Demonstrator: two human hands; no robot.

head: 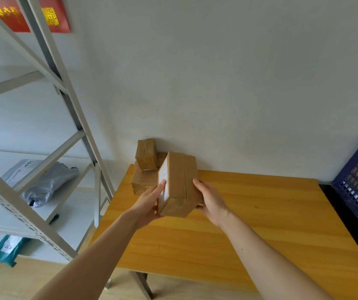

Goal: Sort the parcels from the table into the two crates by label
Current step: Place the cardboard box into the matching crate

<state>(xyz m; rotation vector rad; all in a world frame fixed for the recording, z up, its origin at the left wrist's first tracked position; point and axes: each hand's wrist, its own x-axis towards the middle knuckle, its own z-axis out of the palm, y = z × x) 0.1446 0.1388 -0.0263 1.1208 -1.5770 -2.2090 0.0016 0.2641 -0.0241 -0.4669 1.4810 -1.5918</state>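
Left hand (150, 200), right hand (209, 199) grip the brown taped cardboard parcel (179, 180); keep its white label (162, 176) in view; read first.

A pale grey metal shelving rack (64, 95) with slanting braces stands at the left against a plain white wall (238, 72). On its white shelf board (74, 215) lies a crumpled grey plastic mailer bag (41, 180), with printing too small to read. Lower down, a teal plastic mailer bag (5, 250) with a white label rests on the bottom level. A red poster with gold lettering (52, 18) hangs on the wall high up behind the rack (partly hidden by the uprights). Light wooden flooring (22, 282) runs below.
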